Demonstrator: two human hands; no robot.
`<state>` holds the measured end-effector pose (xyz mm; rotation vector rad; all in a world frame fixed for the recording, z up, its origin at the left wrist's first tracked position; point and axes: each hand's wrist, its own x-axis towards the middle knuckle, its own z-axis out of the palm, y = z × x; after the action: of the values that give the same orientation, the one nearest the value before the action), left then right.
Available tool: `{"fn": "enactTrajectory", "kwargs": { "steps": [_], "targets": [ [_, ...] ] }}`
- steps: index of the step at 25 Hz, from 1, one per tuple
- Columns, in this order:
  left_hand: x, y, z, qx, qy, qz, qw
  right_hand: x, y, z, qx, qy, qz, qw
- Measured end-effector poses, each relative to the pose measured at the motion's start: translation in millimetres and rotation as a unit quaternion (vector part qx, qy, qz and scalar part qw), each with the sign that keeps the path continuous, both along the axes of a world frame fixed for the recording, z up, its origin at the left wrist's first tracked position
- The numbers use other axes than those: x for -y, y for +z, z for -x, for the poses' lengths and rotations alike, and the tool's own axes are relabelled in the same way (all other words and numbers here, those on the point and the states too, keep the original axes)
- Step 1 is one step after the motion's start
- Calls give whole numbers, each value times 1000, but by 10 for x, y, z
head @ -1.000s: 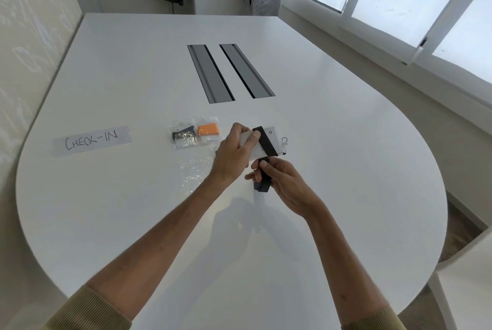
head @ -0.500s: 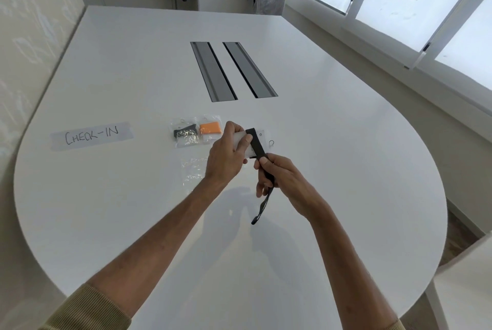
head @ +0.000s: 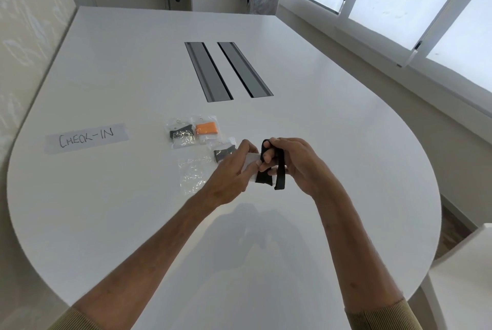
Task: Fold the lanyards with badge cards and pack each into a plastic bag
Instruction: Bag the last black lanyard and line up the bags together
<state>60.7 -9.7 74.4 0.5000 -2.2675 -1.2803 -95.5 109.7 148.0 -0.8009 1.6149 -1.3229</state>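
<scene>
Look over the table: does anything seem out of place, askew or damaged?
Nothing looks damaged or spilled. One packed bag lies off the row of the orange bag and leftmost bag, beside the left hand.

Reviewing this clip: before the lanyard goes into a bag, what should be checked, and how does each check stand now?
1. Left hand grips the badge card: ok.
2. Right hand holds the black lanyard: ok.
3. Lanyard fully folded: not ok, a loop hangs loose.
4. Empty plastic bag lies on the table beside the left hand: ok.
5. Bag's mouth open: cannot tell.
</scene>
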Motion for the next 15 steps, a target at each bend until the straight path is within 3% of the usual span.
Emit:
{"fn": "enactTrajectory", "kwargs": {
  "steps": [5, 10, 13, 15],
  "targets": [
    [-65, -66, 22, 34, 45, 82, 995, -75, 30, 113, 88, -25, -2, 996],
    [-62, -91, -23, 61, 45, 76, 994, -110, -41, 285, 148, -96, 82, 981],
    [-45, -84, -29, 45, 32, 49, 997, -112, -256, 379, 7, -163, 106, 981],
    [-50, -56, -29, 32, 31, 34, 998, -143, -402, 425, -85, -108, 113, 984]
  ]
}}
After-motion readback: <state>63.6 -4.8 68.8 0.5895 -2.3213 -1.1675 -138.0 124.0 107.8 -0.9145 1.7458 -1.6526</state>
